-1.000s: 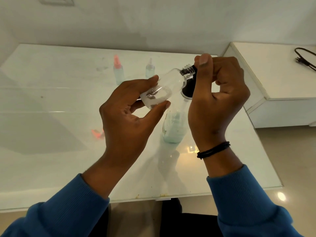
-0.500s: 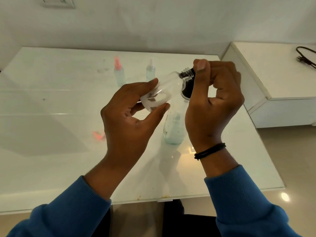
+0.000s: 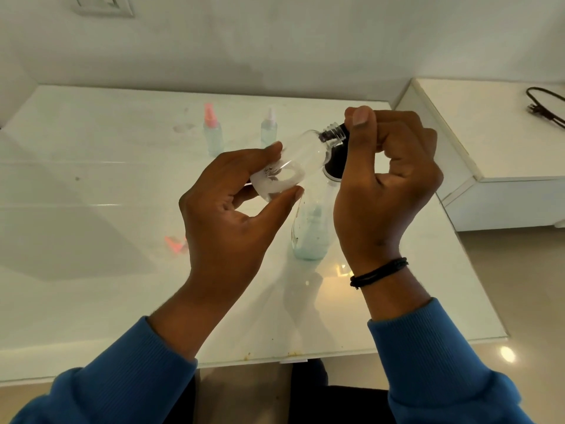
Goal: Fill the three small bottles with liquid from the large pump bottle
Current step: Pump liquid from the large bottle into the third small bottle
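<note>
A clear small bottle [image 3: 298, 162] is held tilted, its open neck touching the black pump [image 3: 335, 162] of the large bottle [image 3: 310, 231]. Two filled small bottles [image 3: 212, 134] are seen standing far back.

Soft, dim light; the glass tabletop [image 3: 91, 301] shows glare spots below the grip; wide-angle bending curves the edges.

Black cable [image 3: 545, 107] on white cabinet [image 3: 495, 133]; wall socket [image 3: 102, 4].

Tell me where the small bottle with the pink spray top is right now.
The small clear bottle with the pink spray top stands at the far middle of the white table, just left of the small white-topped bottle, beyond the left hand.
</note>
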Action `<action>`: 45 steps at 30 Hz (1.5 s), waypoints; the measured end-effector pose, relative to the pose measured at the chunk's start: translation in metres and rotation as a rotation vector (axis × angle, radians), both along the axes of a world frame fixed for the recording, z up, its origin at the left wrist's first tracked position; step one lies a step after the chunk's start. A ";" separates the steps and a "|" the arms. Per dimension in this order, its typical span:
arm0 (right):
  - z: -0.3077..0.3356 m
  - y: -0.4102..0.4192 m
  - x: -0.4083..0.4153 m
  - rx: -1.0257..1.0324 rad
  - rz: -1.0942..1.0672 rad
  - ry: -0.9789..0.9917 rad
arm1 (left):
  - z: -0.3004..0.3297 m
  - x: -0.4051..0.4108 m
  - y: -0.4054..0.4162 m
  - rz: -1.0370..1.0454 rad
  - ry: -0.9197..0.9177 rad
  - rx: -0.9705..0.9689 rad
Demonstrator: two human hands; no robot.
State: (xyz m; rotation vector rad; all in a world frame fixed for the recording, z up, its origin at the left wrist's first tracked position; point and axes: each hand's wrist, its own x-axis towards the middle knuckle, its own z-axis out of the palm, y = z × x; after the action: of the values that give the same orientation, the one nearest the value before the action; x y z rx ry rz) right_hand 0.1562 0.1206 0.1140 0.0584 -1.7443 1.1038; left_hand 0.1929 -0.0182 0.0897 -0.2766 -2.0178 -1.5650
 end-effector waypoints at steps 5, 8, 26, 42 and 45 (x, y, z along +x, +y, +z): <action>0.003 0.000 -0.001 -0.007 0.012 -0.001 | 0.001 -0.001 0.000 -0.006 0.001 -0.004; -0.001 -0.001 -0.002 -0.029 0.026 0.003 | 0.001 0.000 0.000 0.004 0.004 -0.012; 0.001 0.000 0.000 -0.030 0.018 0.019 | 0.003 -0.001 -0.001 -0.020 0.013 -0.009; -0.003 -0.001 -0.002 -0.008 0.005 0.025 | 0.002 0.000 -0.001 0.001 0.011 -0.019; 0.002 0.001 -0.001 -0.003 -0.007 0.022 | 0.004 0.000 0.000 -0.003 0.013 -0.015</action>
State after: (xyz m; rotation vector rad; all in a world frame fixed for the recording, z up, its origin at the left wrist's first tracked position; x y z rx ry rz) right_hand 0.1553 0.1212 0.1158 0.0628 -1.7220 1.0970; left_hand 0.1928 -0.0181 0.0932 -0.2951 -2.0209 -1.5458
